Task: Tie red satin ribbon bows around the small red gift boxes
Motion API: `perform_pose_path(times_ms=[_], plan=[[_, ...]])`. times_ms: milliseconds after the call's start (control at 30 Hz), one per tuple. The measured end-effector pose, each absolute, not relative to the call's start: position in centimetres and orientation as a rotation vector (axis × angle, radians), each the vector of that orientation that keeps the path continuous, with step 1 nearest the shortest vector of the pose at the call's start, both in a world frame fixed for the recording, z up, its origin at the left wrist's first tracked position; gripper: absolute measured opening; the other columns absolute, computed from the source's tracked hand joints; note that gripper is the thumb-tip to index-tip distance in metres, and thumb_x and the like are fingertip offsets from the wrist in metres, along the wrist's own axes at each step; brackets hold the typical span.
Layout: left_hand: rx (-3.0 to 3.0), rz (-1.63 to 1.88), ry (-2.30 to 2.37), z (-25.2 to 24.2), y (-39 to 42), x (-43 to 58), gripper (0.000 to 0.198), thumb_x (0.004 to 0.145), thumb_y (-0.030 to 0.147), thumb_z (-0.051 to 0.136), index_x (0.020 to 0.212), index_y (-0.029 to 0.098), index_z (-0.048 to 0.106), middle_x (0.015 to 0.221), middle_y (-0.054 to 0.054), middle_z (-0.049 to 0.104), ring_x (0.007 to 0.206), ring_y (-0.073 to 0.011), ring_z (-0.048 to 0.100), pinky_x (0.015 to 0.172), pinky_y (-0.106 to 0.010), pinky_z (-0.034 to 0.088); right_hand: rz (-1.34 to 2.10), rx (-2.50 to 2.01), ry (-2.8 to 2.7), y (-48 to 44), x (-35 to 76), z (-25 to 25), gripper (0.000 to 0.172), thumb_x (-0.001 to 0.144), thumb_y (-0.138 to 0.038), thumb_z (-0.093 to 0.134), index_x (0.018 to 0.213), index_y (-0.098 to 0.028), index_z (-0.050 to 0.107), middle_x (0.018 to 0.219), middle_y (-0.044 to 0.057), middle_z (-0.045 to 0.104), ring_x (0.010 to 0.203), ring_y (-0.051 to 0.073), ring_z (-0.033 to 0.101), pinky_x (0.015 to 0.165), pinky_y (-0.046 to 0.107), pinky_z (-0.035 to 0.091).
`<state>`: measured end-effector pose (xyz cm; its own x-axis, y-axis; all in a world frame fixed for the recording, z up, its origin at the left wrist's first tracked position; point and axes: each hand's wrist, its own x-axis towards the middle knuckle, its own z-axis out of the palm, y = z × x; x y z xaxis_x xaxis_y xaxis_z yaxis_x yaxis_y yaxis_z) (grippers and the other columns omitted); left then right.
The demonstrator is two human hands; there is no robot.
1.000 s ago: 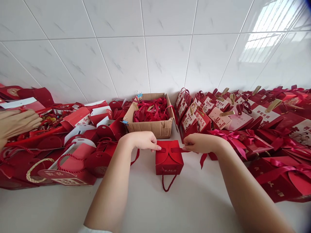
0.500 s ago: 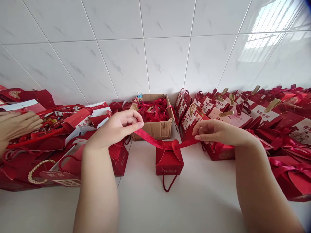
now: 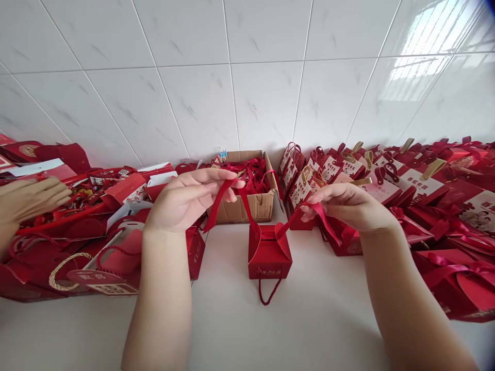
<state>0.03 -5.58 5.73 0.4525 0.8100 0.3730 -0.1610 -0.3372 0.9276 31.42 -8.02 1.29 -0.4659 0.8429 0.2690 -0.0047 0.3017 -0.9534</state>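
A small red gift box (image 3: 269, 257) stands upright on the white surface in front of me, a dark red cord handle (image 3: 269, 296) hanging from its near side. A red ribbon (image 3: 248, 208) runs through the top flaps of the box and rises on both sides. My left hand (image 3: 193, 196) pinches one length of it up to the left, the loose end dangling below the fingers. On the other side, my right hand (image 3: 344, 203) grips the other length, its tail hanging down under the fingertips.
Behind the gift box is a cardboard box (image 3: 247, 206) full of red ribbons. Finished-looking red and white boxes (image 3: 421, 180) crowd the right. Red bags and cartons (image 3: 77, 257) fill the left, where another person's hand (image 3: 34, 198) reaches into a tray of wrapped sweets (image 3: 81, 190).
Both hands have shifted their grip along the ribbon and lifted slightly. Its two sides now rise more steeply from the box, with loose tails hanging from each hand.
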Motion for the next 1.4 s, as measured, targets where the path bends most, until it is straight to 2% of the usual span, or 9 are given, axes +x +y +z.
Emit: perform_pose_path(times_ms=[67,133,200,300,433,500,633,800,1400], plan=[[1.627,1.141,0.559,5.5,-5.5,0.4,0.023,0.076,0.016,0.062,0.097,0.019,0.071,0.097,-0.007,0.070,0.074,-0.0151,0.064,0.073,-0.029,0.050,1.262,-0.735,-1.735,-7.8,31.1,1.1,0.013,0.079,-0.029,0.066,0.090,-0.025,0.070,0.087,0.004,0.071,0.084,0.020,0.068,0.077,0.035,0.055],[1.626,1.174,0.572,5.3,-5.4,0.8,0.024,0.071,0.013,0.068,0.095,0.019,0.071,0.095,-0.006,0.071,0.072,-0.0141,0.064,0.071,-0.028,0.051,1.259,-0.710,-1.724,-7.6,30.7,1.1,0.012,0.077,-0.029,0.068,0.086,-0.023,0.071,0.085,0.004,0.071,0.080,0.019,0.068,0.072,0.033,0.056],[1.585,1.210,0.578,5.2,-5.3,1.4,0.021,0.067,0.015,0.073,0.087,0.018,0.072,0.086,-0.004,0.072,0.069,-0.0138,0.065,0.069,-0.027,0.052,1.242,-0.698,-1.692,-7.6,30.2,1.1,0.013,0.075,-0.030,0.070,0.084,-0.021,0.072,0.079,0.004,0.071,0.074,0.018,0.067,0.067,0.032,0.055],[1.480,1.307,0.558,5.2,-5.3,2.2,0.014,0.066,0.028,0.076,0.075,0.018,0.072,0.071,-0.003,0.069,0.063,-0.0133,0.063,0.060,-0.025,0.051,1.117,-0.680,-1.598,-7.6,29.5,1.4,0.012,0.074,-0.032,0.071,0.078,-0.021,0.072,0.066,0.001,0.066,0.060,0.013,0.061,0.057,0.027,0.050],[1.401,1.576,0.631,5.2,-5.5,3.4,0.012,0.066,0.030,0.076,0.069,0.019,0.071,0.056,0.003,0.057,0.050,-0.0062,0.048,0.050,-0.020,0.042,0.849,-0.762,-1.396,-7.8,28.4,2.0,0.019,0.073,-0.030,0.072,0.059,-0.020,0.066,0.054,-0.003,0.057,0.050,0.008,0.048,0.048,0.022,0.039],[1.411,1.707,0.697,5.2,-5.7,3.9,0.012,0.065,0.028,0.077,0.070,0.020,0.071,0.056,0.004,0.055,0.051,-0.0057,0.046,0.051,-0.019,0.040,0.758,-0.804,-1.324,-8.0,27.8,2.4,0.021,0.072,-0.032,0.073,0.057,-0.020,0.064,0.050,-0.003,0.055,0.048,0.008,0.046,0.047,0.022,0.036],[1.452,1.795,0.764,5.2,-6.1,4.8,0.013,0.064,0.030,0.077,0.071,0.019,0.072,0.065,0.002,0.061,0.061,-0.0084,0.052,0.058,-0.020,0.042,0.657,-0.868,-1.253,-8.6,26.6,3.3,0.023,0.071,-0.036,0.073,0.059,-0.019,0.063,0.050,-0.003,0.051,0.047,0.008,0.044,0.043,0.023,0.031],[1.535,1.757,0.771,5.1,-6.5,5.2,0.014,0.067,0.032,0.075,0.074,0.020,0.072,0.070,0.001,0.066,0.064,-0.0091,0.055,0.062,-0.021,0.044,0.599,-0.904,-1.250,-8.9,25.8,3.9,0.027,0.075,-0.038,0.069,0.059,-0.018,0.062,0.048,-0.003,0.046,0.045,0.007,0.038,0.041,0.023,0.026],[1.750,1.680,0.789,5.2,-6.9,5.5,0.015,0.076,0.034,0.066,0.074,0.019,0.068,0.066,0.001,0.057,0.061,-0.0100,0.047,0.055,-0.022,0.038,0.409,-0.885,-1.244,-8.9,24.8,4.6,0.024,0.077,-0.035,0.067,0.061,-0.019,0.062,0.052,-0.003,0.046,0.049,0.008,0.039,0.044,0.024,0.028]])
